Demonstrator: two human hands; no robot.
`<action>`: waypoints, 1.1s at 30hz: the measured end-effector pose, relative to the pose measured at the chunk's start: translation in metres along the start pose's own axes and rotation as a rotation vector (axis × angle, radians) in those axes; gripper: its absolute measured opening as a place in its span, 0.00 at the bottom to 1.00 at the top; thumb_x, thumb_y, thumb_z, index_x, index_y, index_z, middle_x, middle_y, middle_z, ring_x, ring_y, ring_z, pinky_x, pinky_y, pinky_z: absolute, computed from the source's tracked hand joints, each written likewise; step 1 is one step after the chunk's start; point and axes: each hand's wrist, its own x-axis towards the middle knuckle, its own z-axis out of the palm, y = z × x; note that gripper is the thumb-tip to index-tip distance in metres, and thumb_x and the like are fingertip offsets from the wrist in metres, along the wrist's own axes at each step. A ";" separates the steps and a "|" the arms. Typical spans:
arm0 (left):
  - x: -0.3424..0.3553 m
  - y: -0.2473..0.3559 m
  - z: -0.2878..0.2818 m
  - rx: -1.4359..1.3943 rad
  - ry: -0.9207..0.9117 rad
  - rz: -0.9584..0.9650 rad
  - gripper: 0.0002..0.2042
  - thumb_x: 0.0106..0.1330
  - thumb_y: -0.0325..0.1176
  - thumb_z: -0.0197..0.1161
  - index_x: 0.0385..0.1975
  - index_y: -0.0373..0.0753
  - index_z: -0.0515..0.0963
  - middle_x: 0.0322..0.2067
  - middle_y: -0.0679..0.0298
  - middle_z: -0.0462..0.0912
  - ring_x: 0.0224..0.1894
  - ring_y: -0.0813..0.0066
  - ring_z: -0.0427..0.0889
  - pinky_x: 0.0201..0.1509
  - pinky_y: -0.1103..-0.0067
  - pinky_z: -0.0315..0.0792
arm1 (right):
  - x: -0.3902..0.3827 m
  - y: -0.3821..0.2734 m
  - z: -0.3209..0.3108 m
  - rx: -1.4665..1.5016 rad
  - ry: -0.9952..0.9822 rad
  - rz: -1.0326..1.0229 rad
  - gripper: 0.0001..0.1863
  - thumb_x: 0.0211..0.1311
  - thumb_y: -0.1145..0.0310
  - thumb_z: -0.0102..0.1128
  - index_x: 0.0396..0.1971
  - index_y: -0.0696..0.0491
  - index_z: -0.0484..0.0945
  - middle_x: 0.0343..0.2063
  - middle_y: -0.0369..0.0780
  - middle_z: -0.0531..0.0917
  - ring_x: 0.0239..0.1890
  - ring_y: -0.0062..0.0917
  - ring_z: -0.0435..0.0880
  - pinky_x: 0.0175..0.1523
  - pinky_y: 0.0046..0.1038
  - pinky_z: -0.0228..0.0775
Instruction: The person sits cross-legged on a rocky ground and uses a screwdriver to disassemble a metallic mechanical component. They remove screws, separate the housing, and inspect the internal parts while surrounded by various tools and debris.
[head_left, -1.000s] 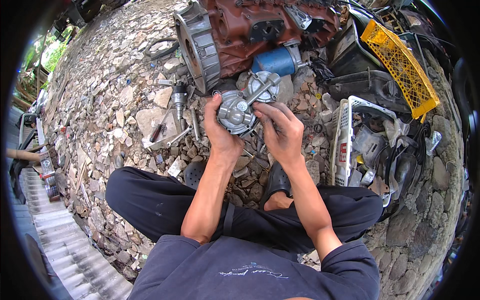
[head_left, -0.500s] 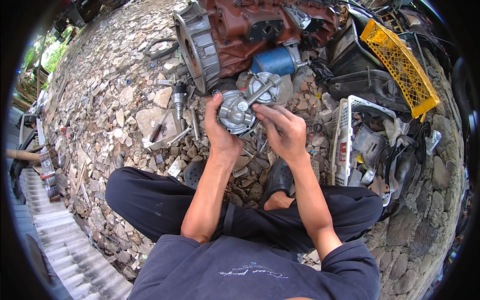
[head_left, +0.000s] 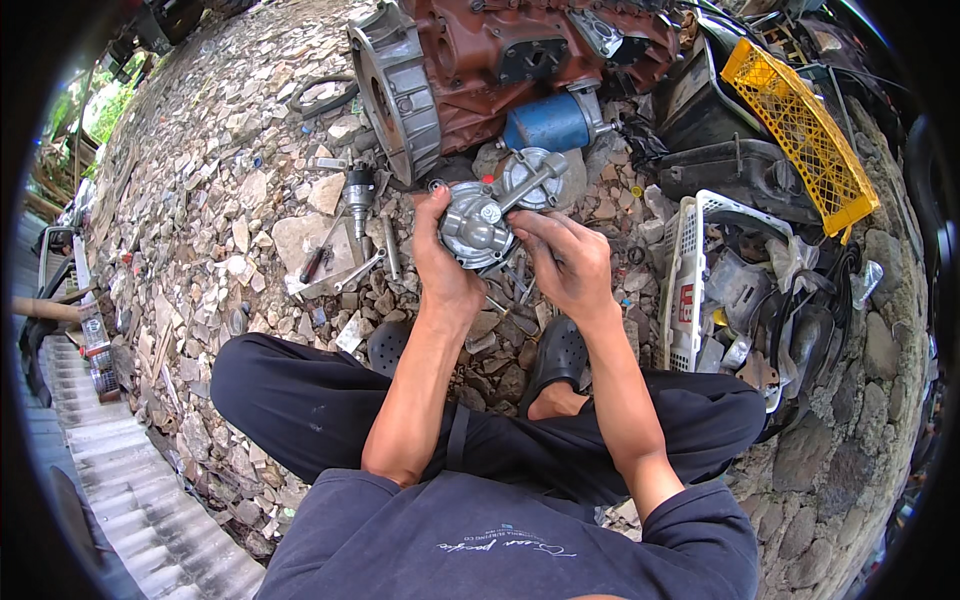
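A silver cast-metal engine part, with a round domed body and a tubular arm reaching over a smaller round section, is held above my lap. My left hand cups its left side and underside, the thumb up along the rim. On the other side, my right hand has its fingers bunched against the edge where the tube leaves the dome. Whether those fingertips pinch a small fastener is hidden. Beneath the part, a screwdriver lies on the stones.
A red-brown engine block with a blue filter canister stands ahead. To the left, a starter-like cylinder and a spanner rest by a flat stone. At right are a white crate of parts and a yellow crate.
The part has tilted very slightly in my hands. Both hands keep nearly the same place and grip.
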 end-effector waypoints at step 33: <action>-0.006 -0.005 -0.015 -0.346 -0.039 -0.069 0.28 0.67 0.58 0.44 0.49 0.38 0.76 0.43 0.60 0.82 0.45 0.64 0.81 0.49 0.68 0.76 | 0.001 -0.025 0.016 0.262 -0.076 0.579 0.24 0.54 0.60 0.73 0.47 0.58 0.79 0.39 0.45 0.82 0.40 0.34 0.81 0.47 0.33 0.72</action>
